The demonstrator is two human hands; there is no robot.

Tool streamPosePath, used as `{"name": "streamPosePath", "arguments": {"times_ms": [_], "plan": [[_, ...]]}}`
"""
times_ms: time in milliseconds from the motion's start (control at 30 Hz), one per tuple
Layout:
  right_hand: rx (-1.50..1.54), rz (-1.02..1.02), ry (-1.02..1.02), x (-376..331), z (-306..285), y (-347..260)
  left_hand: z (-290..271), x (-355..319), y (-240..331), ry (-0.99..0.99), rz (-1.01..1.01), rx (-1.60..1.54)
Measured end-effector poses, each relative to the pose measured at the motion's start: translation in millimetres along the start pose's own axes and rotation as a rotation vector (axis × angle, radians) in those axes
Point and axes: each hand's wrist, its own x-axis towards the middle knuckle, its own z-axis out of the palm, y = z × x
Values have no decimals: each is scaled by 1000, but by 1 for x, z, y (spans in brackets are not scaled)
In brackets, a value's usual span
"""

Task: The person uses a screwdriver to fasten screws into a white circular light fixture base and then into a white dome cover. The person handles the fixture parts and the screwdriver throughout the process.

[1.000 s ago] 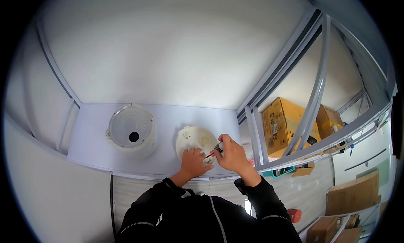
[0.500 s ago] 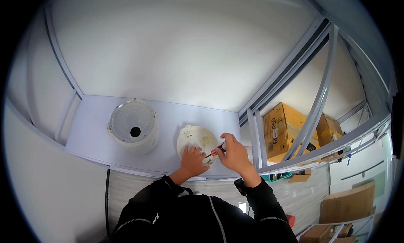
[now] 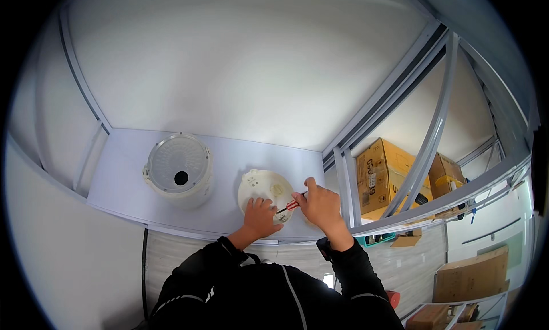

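A round, shallow white plastic cover (image 3: 260, 184) lies on the bench with its inner side up, molded details showing inside. My left hand (image 3: 260, 217) rests on its near left part, fingers spread and lying on it. In my right hand (image 3: 321, 204) is a screwdriver (image 3: 292, 205) with a red handle, its dark shaft pointing left and down toward the cover's near right part. The tip is close to the cover; whether it sits in a screw is too small to tell. To the left stands a white cylindrical appliance body (image 3: 182, 164) with a grey round top and a black hole.
The pale bench (image 3: 123, 170) ends at a front edge close to my body. A metal frame post (image 3: 346, 187) rises on the right, with a yellow-brown cardboard box (image 3: 389, 176) beyond it. A teal bin (image 3: 382, 239) stands low behind the frame.
My right hand has shifted slightly, and more of the screwdriver's red handle shows. My left hand stays on the cover. The whole view has moved a little.
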Motion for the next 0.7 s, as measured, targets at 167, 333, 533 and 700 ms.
{"name": "streamPosePath", "arguments": {"times_ms": [167, 333, 533, 700], "plan": [[-103, -196, 232, -12, 2, -1, 3, 1, -3, 8, 16, 12], [116, -219, 154, -7, 5, 2, -1, 7, 3, -20, -9, 11], [-67, -90, 117, -6, 2, -11, -2, 7, 3, -21, -22, 38], [163, -219, 233, -5, 8, -2, -2, 8, 7, -27, -15, 38]]}}
